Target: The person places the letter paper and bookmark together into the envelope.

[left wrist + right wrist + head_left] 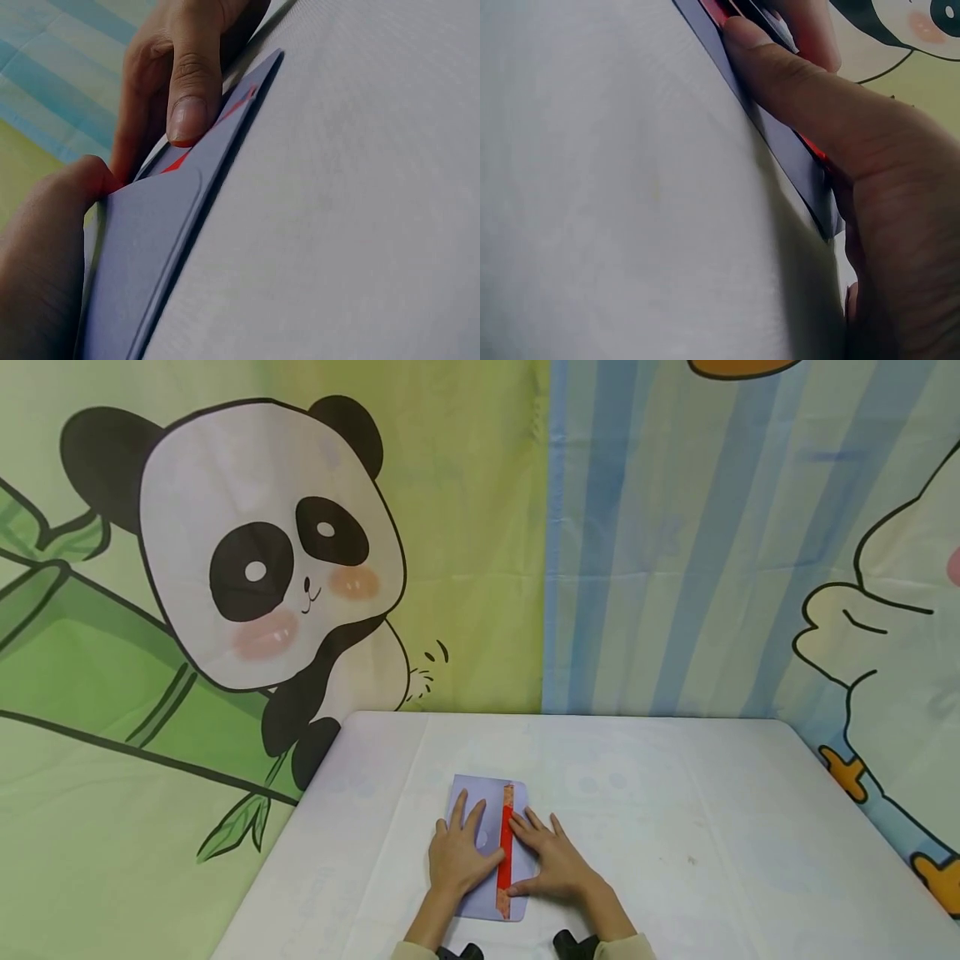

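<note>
A flat lavender notebook-like thing [480,903] lies upright on the white table. Along its right part runs a narrow red strip [504,874] with brownish patterned ends. My left hand [456,857] rests on the lavender surface with fingers spread, its thumb reaching the strip's left side. From the right, my right hand [558,866] touches the strip, fingertips at its upper half and thumb near its lower end. In the left wrist view the lavender cover [150,247] shows a raised edge with red behind it. The right wrist view shows the right thumb [780,71] along the strip.
The white table [712,827] extends to both sides and behind the hands. A curtain with a panda print [202,485] and a blue striped curtain [660,543] hang behind it. Dark wrist-camera mounts [573,945] sit by the sleeves.
</note>
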`<state>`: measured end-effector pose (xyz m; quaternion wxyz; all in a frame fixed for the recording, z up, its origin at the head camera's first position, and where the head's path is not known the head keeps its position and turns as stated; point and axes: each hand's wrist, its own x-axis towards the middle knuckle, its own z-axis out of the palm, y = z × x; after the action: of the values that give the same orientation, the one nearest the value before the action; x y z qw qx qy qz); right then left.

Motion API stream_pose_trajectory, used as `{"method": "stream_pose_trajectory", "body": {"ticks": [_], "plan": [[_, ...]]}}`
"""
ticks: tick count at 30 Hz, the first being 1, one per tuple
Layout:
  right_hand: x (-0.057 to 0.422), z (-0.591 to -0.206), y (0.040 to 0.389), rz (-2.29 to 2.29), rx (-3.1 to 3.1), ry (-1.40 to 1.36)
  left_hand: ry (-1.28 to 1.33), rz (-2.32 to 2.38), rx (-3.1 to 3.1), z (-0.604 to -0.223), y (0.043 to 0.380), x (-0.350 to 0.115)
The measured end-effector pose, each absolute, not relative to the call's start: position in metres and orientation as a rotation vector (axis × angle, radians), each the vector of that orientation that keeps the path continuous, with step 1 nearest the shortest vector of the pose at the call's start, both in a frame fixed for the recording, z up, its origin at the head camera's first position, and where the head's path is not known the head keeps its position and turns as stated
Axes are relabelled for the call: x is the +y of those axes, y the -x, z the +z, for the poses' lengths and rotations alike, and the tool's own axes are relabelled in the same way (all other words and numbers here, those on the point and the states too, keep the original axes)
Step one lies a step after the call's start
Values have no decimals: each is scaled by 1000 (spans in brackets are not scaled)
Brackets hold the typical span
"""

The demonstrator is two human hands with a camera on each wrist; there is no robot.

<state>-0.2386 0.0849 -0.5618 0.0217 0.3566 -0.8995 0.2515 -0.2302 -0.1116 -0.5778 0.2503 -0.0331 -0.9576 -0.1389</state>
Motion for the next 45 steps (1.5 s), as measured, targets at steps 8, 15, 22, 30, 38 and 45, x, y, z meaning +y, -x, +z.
{"method": "stream_pose_trajectory", "body": {"ticks": [8,15,22,30,38,45], "plan": [[82,-563,240,770,-2773,-1111,95,-374,-2609,-578,231,-112],[79,-562,239,761,-2723,-1126,90,-365,-2625,-577,230,-112],[75,-565,239,724,-2739,-1100,99,-377,-2597,-575,229,-112],[73,-562,236,732,-2754,-1089,97,-373,-2632,-574,230,-111],[71,-564,237,716,-2724,-1091,97,-367,-2650,-573,230,-111],[70,-567,236,657,-2698,-1052,105,-346,-2667,-573,230,-112]]}}
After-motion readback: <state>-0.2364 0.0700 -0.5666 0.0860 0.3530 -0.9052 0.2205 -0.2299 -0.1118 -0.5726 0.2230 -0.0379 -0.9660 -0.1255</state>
